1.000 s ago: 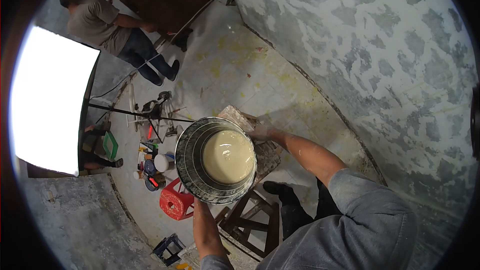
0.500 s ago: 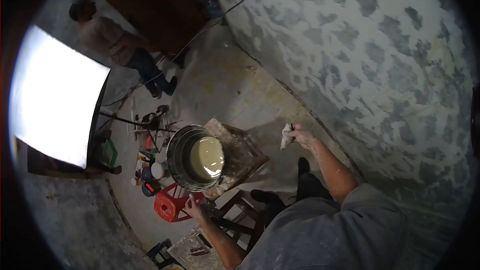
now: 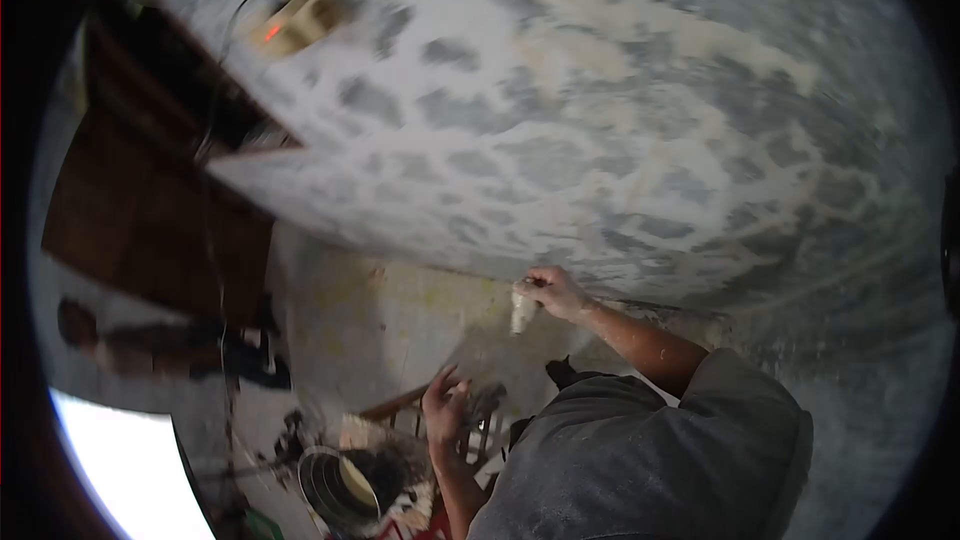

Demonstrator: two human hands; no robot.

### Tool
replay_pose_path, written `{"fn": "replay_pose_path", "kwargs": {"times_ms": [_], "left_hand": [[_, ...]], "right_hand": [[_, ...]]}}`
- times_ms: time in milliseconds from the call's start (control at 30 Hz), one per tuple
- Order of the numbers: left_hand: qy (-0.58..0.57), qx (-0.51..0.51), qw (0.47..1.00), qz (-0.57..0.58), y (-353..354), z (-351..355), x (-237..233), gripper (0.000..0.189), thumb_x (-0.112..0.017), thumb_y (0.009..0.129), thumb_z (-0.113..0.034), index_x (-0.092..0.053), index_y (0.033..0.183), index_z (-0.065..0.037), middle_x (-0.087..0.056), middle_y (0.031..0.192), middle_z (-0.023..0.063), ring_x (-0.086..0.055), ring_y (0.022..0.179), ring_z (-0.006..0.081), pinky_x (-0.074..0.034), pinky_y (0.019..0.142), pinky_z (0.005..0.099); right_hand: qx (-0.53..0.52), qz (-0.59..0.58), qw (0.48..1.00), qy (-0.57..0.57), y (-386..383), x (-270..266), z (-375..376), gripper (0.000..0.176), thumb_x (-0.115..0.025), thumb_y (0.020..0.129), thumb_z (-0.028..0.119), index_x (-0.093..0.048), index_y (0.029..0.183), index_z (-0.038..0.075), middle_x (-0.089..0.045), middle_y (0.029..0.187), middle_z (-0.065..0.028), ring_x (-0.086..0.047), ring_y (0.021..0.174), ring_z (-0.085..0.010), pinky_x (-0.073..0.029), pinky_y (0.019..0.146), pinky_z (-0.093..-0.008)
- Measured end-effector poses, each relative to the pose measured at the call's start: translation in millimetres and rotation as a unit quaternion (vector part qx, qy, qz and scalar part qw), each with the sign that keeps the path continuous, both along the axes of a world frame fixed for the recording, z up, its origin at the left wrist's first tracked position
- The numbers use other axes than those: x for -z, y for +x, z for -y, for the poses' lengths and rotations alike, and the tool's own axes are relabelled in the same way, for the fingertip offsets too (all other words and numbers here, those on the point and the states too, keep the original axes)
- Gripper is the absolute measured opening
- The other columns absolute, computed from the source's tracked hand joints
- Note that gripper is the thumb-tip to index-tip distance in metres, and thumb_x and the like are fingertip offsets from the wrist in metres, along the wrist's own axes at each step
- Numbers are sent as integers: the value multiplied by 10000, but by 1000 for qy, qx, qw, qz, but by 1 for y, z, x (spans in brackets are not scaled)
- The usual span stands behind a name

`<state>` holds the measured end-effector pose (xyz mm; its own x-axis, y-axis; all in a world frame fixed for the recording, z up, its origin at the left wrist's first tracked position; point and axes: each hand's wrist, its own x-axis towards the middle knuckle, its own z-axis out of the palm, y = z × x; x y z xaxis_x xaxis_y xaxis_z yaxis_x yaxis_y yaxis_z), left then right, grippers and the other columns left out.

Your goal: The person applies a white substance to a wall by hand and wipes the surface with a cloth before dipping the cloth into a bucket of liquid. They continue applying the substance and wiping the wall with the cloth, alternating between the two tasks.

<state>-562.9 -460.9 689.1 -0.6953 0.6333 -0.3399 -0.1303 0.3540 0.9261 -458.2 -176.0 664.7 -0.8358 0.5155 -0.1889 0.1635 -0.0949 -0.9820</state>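
Observation:
Pinched in my right hand (image 3: 556, 294) is a small whitish, rag-like piece (image 3: 522, 310), hanging down from the fingers in front of the patchy wall (image 3: 560, 155). Dried white smears mark that hand and forearm. My left hand (image 3: 445, 410) is raised with its fingers apart and nothing in it. Below and to the left of it stands a dark metal bucket (image 3: 312, 488) with pale cream liquid (image 3: 357, 481) inside. A wooden stand (image 3: 395, 404) shows partly behind my left hand.
Another person (image 3: 165, 350) is at the left by a brown wooden panel (image 3: 155, 210). A bright light panel (image 3: 130, 460) glares at lower left. A yellowish box with a red light (image 3: 295, 25) is on the wall, near a hanging cable (image 3: 212, 100).
My view has turned toward the wall, so the bucket and the person appear lower. My left hand has come up from beside the red stool; my right hand still holds the whitish piece.

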Motion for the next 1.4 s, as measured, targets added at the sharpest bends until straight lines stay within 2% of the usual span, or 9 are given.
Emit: {"fn": "replay_pose_path", "kwargs": {"times_ms": [400,600,667,833,900,1000,1133,1200,1400], "left_hand": [[273,222,919,176,13,-240,-34,141,-553,914,-118,-615,981,-11,-647,784,58,-581,596,120,-471,569,259],[269,480,802,234,5,-281,-59,150,-567,896,-92,-593,1009,2,-654,856,72,-589,628,126,-478,552,247],[246,521,783,236,-1,-294,-58,171,-581,878,-85,-597,1023,4,-660,870,78,-587,616,130,-478,542,245],[139,567,756,295,15,-303,-47,204,-626,834,-53,-600,1031,-7,-655,841,77,-579,586,123,-478,518,238],[137,551,769,293,34,-301,-54,154,-643,836,-53,-603,983,-29,-647,802,61,-584,585,119,-483,503,238],[130,590,736,306,58,-308,-42,112,-644,858,-94,-594,942,-39,-639,779,48,-585,592,115,-482,490,239],[131,562,762,293,91,-309,-37,117,-628,880,-108,-589,964,-37,-635,794,31,-592,650,104,-494,565,241],[158,561,760,288,99,-320,-31,161,-621,882,-95,-584,1025,-31,-641,840,41,-601,693,108,-498,591,245],[216,570,751,254,153,-336,-39,426,-587,878,-33,-473,1289,-27,-641,981,82,-624,842,144,-514,634,250]], "right_hand": [[233,-259,935,-60,85,-67,1,231,-610,870,33,-608,1089,-41,-611,973,-59,-578,901,-109,-452,816,-243],[265,-262,928,27,78,-59,36,759,-550,930,282,-84,1472,29,-509,1194,-63,-469,1077,-134,-367,956,-305],[318,-256,913,-3,64,-28,48,514,-409,983,377,-386,1356,24,-488,1276,-51,-442,1155,-133,-286,1027,-305],[413,-324,850,44,51,-47,64,444,-407,987,336,-454,1303,28,-519,1254,-63,-457,1138,-151,-318,1002,-331],[588,-93,717,363,55,-53,67,364,-460,966,272,-552,1200,8,-554,1208,-100,-476,1121,-198,-350,963,-360],[648,-53,626,431,70,-71,79,248,-534,932,194,-652,1002,-13,-566,1196,-135,-552,1031,-241,-421,882,-356],[689,-69,631,350,84,-65,78,207,-608,889,164,-654,950,-28,-627,1012,-102,-582,921,-178,-456,777,-322],[689,-240,680,76,95,-70,69,190,-654,860,169,-640,874,-21,-616,843,-51,-574,792,-117,-450,694,-275],[676,-225,694,102,161,-35,24,278,-633,885,267,-611,773,13,-549,647,9,-503,596,-78,-410,571,-241]]}}
